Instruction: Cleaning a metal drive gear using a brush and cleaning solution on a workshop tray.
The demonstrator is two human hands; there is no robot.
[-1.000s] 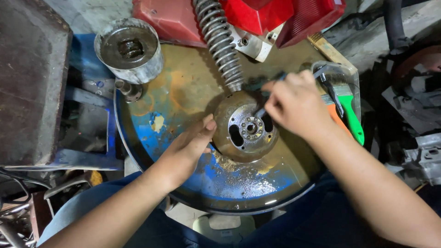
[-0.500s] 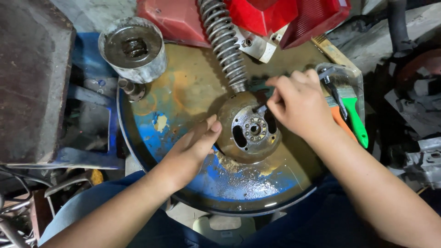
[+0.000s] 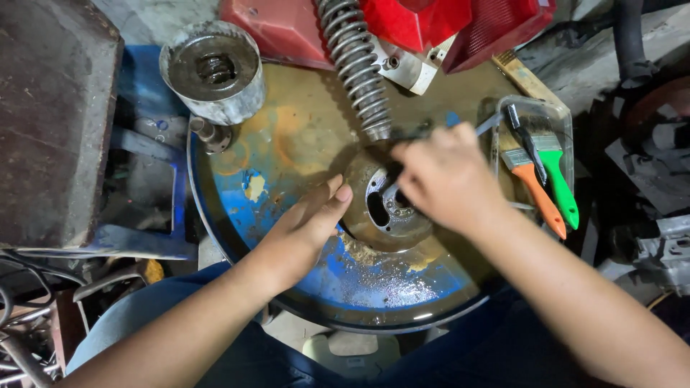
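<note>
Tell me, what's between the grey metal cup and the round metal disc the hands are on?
In the head view, only the drum top's rusty, blue-patched surface lies between the metal cup and the disc. The coil spring sits off to the side.

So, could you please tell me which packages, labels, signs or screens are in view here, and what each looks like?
Clear plastic tray: right edge of the round work surface, rectangular and see-through, holding brushes with orange and green handles.
No labels, signs or screens can be made out.
</note>
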